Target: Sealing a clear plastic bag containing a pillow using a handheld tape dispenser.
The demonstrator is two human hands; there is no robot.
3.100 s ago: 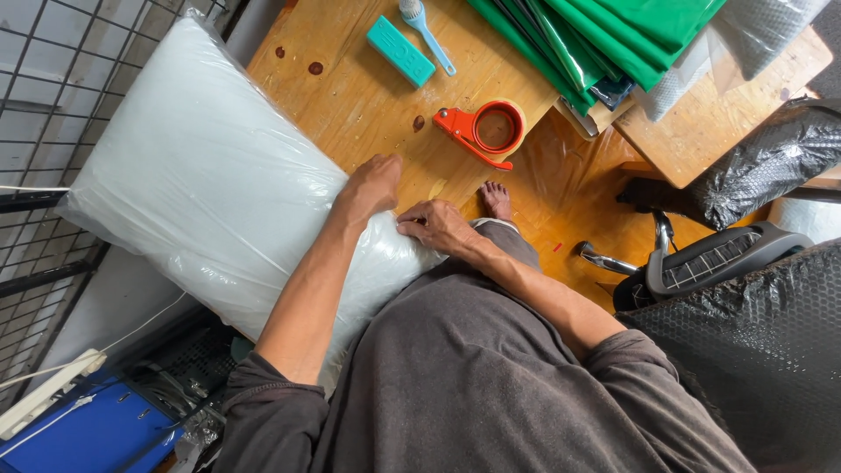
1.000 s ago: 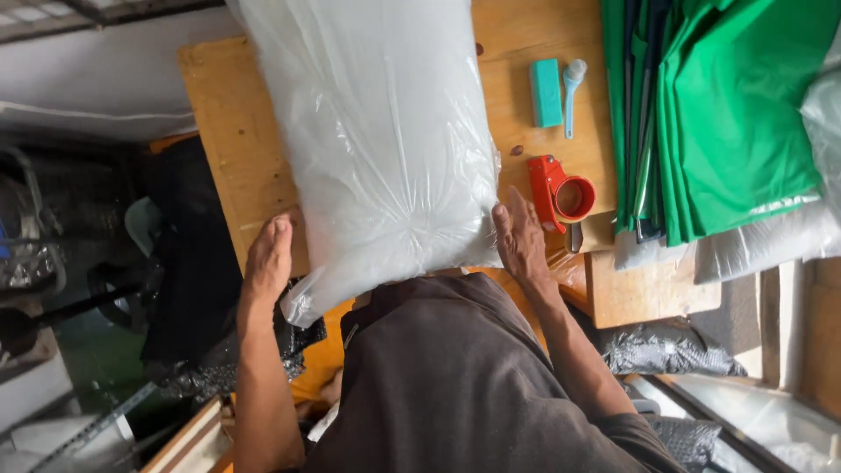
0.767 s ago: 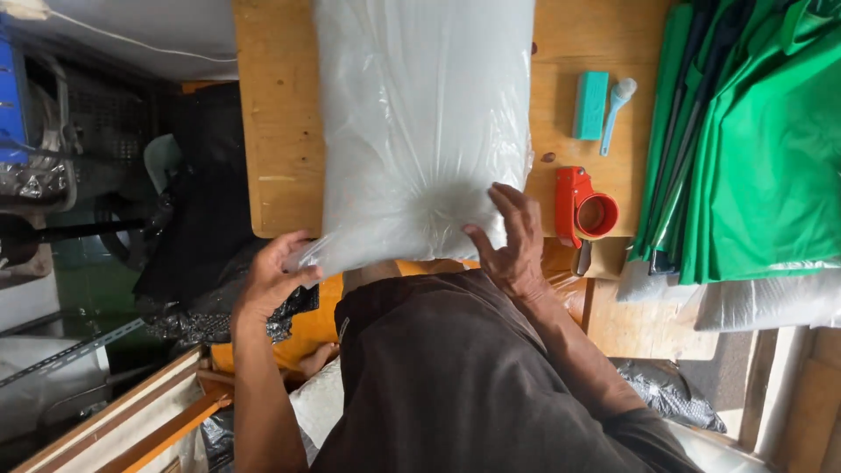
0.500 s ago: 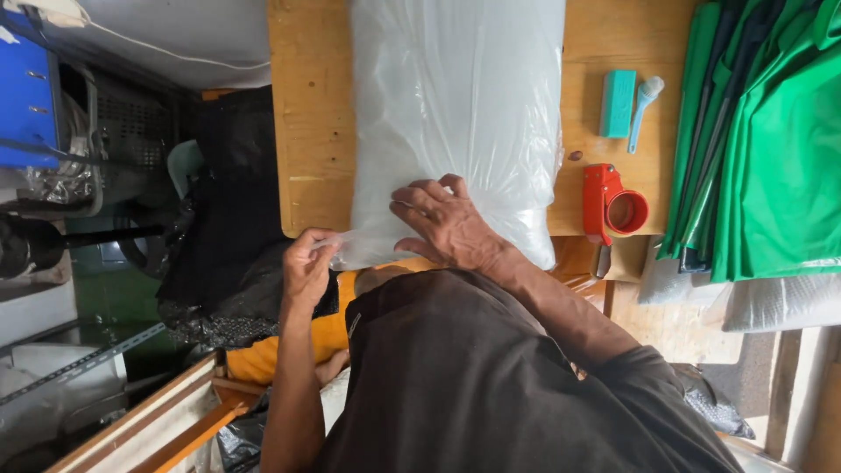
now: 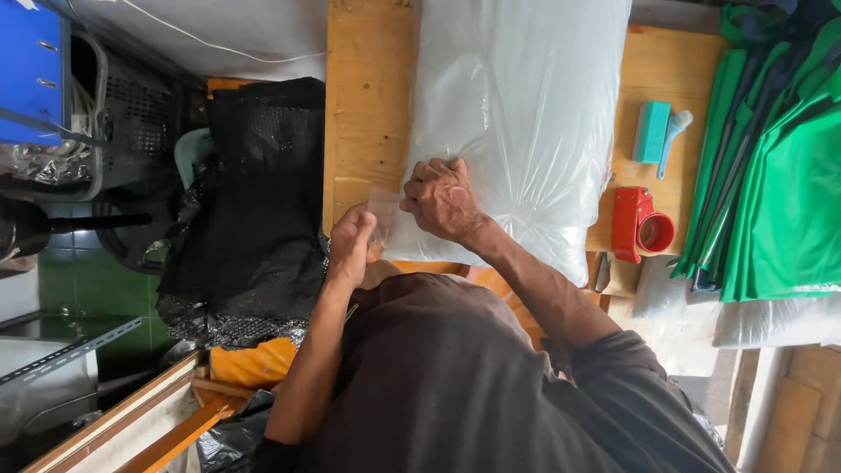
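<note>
fingers of the left hand [image 5: 352,241] are pinched on a loose corner flap of the big white pillow in its clear plastic bag [image 5: 512,123], at the near left corner of the pale wooden worktable [image 5: 363,105]; half a sec ago that hand was lower, just off the table edge. right hand [image 5: 442,197] fingers curled, pressing down on the bag's near end, shifted left since then to meet the other hand, so both now bunch the bag mouth; looks like closing the open end is underway, not sealed yet. going left to right: blue box [image 5: 31,70] far left w/ grey mesh basket [image 5: 131,123], black netted fabric heap [image 5: 254,210], then pillow bag, small teal rectangular block [image 5: 652,131], red tape dispenser [image 5: 639,226] untouched, folded green plastic sheets [image 5: 771,166] at right. no readable labels to place.
</note>
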